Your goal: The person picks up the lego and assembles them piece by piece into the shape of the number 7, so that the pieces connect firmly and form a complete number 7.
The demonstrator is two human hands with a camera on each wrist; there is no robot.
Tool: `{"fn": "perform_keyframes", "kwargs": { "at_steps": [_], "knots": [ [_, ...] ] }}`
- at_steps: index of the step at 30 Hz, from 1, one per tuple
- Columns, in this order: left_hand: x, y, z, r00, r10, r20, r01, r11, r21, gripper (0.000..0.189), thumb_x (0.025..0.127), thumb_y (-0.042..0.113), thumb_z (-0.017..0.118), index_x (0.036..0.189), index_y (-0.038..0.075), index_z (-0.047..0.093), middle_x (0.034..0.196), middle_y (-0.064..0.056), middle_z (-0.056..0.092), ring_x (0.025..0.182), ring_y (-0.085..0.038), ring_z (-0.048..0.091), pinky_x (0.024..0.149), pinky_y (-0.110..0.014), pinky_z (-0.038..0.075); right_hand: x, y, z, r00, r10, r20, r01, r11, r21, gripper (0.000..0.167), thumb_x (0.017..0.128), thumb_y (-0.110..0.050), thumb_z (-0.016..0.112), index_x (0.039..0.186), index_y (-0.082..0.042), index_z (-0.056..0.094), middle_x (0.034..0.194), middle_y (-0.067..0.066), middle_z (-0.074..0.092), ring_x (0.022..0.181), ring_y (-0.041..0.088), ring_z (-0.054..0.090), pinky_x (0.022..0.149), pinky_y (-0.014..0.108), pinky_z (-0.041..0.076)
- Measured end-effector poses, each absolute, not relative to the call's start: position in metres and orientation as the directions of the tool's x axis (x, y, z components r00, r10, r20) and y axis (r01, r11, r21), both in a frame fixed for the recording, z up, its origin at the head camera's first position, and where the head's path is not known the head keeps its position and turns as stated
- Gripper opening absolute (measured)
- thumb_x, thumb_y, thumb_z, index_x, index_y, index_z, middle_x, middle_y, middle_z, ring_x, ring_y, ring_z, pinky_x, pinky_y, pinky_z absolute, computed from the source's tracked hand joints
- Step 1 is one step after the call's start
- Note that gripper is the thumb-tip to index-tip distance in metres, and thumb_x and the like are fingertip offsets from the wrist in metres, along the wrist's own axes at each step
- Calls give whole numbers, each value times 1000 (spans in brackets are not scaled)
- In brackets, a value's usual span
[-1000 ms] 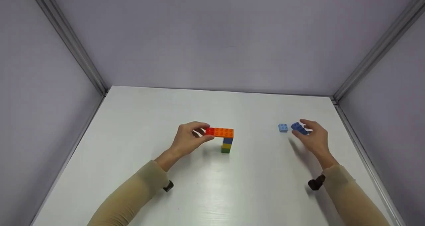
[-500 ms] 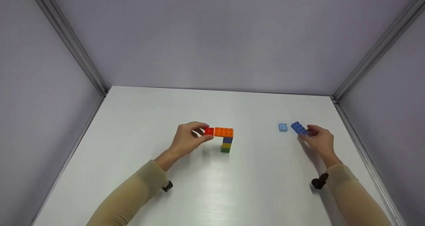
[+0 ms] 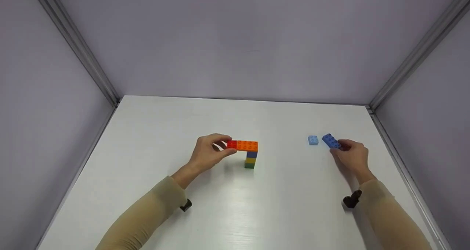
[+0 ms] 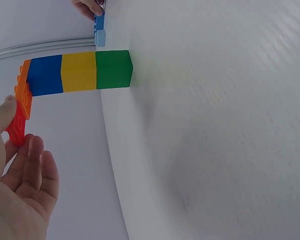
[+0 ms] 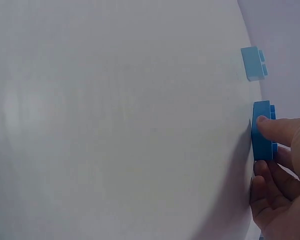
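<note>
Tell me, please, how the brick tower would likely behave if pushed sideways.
The brick tower might tip easily, since the orange brick on top overhangs its narrow green base. Its flat sides suggest it probably wouldn't roll.

- White tabletop (image 3: 279, 206) before me, glossy, with a pale glare towards my side and a dark speck (image 3: 198, 229) left of it (tiny, and I can't tell what it is).
- Pale lilac-grey back wall (image 3: 238, 29) rising behind the table's far edge, bearing one faint, nearly level mark (image 3: 253, 51).
- Left side panel (image 3: 40, 107) and right side panel (image 3: 437, 107), similarly coloured, flanking me.
- Grey metal post (image 3: 77, 40) in the far-left corner; its far-right counterpart, another grey metal post (image 3: 419, 53).
- Metal rail (image 3: 410, 187) running along the table's right edge, at the foot of the panel.
</note>
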State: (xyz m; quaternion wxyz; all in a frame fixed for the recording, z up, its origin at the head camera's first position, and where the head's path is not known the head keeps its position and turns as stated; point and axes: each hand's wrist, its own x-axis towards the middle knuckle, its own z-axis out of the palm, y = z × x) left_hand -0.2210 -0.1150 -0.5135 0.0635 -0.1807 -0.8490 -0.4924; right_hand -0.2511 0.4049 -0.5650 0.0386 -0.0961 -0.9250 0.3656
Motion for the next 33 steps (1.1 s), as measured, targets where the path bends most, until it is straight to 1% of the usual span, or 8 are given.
{"fn": "perform_keyframes", "kwargs": {
  "at_steps": [1, 6, 20, 22, 24, 28, 30, 33],
  "knots": [
    [-221, -115, -513, -927, 244, 286, 369, 450, 813, 40, 94, 27, 94, 129, 12, 83, 124, -6, 85, 99, -21, 79, 86, -24, 65, -251, 405, -565, -978, 209, -5, 155, 711, -686, 57, 103, -24, 79, 150, 4, 66, 138, 32, 75, 125, 44, 73, 101, 38, 58],
    [-221, -115, -512, -927, 247, 281, 366, 442, 819, 41, 94, 28, 94, 130, 12, 83, 123, -6, 85, 99, -20, 80, 87, -27, 66, -251, 405, -566, -970, 239, -45, 201, 681, -704, 56, 104, -23, 76, 153, 3, 65, 140, 31, 74, 127, 43, 72, 109, 49, 59],
    [-220, -116, -512, -932, 256, 257, 349, 442, 826, 41, 95, 29, 93, 131, 11, 83, 125, -5, 85, 101, -20, 79, 89, -24, 65, -248, 397, -560, -962, 268, -47, 212, 628, -749, 56, 106, -24, 75, 155, 2, 64, 148, 33, 69, 136, 47, 69, 120, 58, 55],
    [-220, -116, -511, -930, 257, 262, 354, 440, 826, 41, 95, 29, 93, 131, 12, 83, 126, -5, 84, 101, -20, 79, 88, -23, 64, -249, 395, -558, -964, 264, -37, 201, 631, -749, 56, 105, -24, 76, 154, 1, 65, 148, 33, 70, 136, 47, 70, 117, 53, 58],
    [-221, -116, -510, -927, 258, 272, 364, 439, 822, 40, 95, 28, 93, 131, 12, 83, 126, -6, 85, 101, -20, 79, 87, -23, 64, -249, 392, -556, -966, 256, -20, 186, 642, -744, 55, 105, -24, 76, 153, 1, 66, 147, 32, 71, 134, 46, 71, 109, 38, 61],
    [-221, -116, -509, -924, 259, 281, 371, 442, 817, 40, 95, 27, 93, 131, 12, 83, 126, -6, 84, 100, -20, 79, 86, -23, 64, -249, 387, -553, -973, 232, 15, 143, 649, -747, 51, 104, -20, 76, 149, 0, 69, 143, 31, 74, 124, 41, 77, 82, 12, 58],
    [-221, -116, -509, -927, 257, 273, 365, 447, 816, 41, 95, 28, 93, 131, 12, 83, 126, -5, 84, 101, -20, 79, 87, -22, 64, -248, 384, -551, -976, 218, 9, 134, 632, -763, 51, 103, -19, 76, 150, 1, 69, 144, 31, 74, 120, 36, 77, 76, 8, 57],
    [-221, -116, -509, -931, 253, 263, 354, 454, 818, 40, 96, 28, 92, 132, 13, 83, 126, -5, 84, 101, -20, 78, 88, -22, 64, -248, 379, -550, -979, 203, 4, 123, 610, -783, 51, 104, -19, 77, 150, 1, 68, 144, 31, 73, 120, 33, 77, 75, 9, 60]
  ]
}}
